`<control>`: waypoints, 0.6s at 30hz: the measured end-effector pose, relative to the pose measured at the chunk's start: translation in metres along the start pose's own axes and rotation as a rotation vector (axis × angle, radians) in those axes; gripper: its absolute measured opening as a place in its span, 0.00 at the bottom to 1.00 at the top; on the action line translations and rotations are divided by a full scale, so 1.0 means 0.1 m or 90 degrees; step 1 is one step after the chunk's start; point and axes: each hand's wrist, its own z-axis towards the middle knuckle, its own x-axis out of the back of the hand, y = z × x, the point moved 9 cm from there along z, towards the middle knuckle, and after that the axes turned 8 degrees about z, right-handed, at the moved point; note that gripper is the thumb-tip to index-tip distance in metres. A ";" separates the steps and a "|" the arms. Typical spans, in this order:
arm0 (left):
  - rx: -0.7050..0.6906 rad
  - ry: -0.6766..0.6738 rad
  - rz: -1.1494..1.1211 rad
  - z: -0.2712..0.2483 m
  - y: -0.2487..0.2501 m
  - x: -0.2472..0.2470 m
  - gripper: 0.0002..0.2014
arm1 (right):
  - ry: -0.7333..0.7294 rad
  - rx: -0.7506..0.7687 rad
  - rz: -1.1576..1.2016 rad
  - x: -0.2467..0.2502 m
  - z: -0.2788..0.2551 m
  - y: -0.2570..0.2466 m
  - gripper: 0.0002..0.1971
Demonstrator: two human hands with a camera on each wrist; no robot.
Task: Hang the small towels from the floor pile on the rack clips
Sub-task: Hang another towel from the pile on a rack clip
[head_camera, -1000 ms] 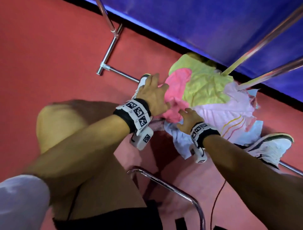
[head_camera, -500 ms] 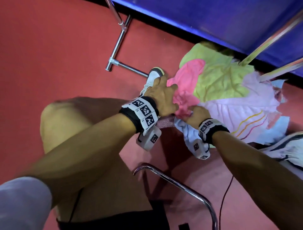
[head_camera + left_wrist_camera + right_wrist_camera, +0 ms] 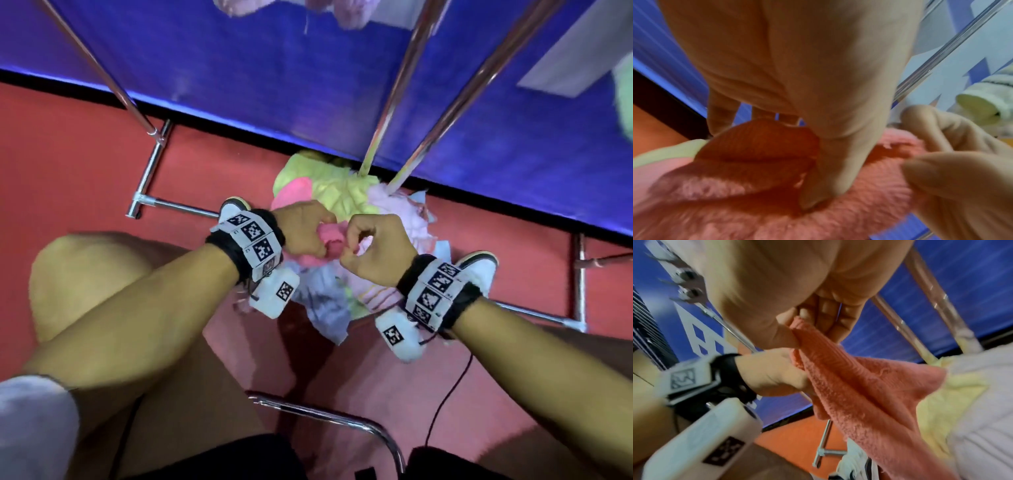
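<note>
A pile of small towels point(image 3: 339, 192) in green, pink, lilac and pale blue lies on the red floor by the rack's legs. My left hand point(image 3: 305, 229) and right hand point(image 3: 373, 246) are side by side above it, both holding one pink towel point(image 3: 330, 241). In the right wrist view the right hand point(image 3: 807, 321) pinches the pink towel's point(image 3: 859, 386) top edge between thumb and fingers, while the left hand point(image 3: 774, 373) grips it just below. The left wrist view shows my left thumb point(image 3: 838, 162) pressed into the pink towel point(image 3: 756, 186). No rack clips are visible.
Chrome rack poles point(image 3: 404, 78) slant up from the pile against a blue wall panel point(image 3: 274, 68). A rack foot bar point(image 3: 150, 171) lies on the floor at left. White shoes point(image 3: 479, 270) flank the pile. A chrome chair frame point(image 3: 342, 418) sits near my knees. Towel ends point(image 3: 349, 13) hang at the top.
Both hands have come up off the pile with the pink towel pinched between them. The head view has tilted up, showing more of the blue panel and rack poles.
</note>
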 end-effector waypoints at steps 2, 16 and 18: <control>-0.067 0.023 -0.041 -0.08 0.34 0.13 0.06 | 0.024 0.004 -0.024 0.30 -0.16 -0.21 0.05; -0.334 0.386 -0.396 -0.91 1.49 0.86 0.11 | 0.126 -0.035 -0.037 1.26 -0.86 -0.62 0.29; -0.351 0.384 -0.401 -0.99 1.56 0.90 0.11 | 0.048 -0.041 -0.113 1.01 -0.78 -0.62 0.26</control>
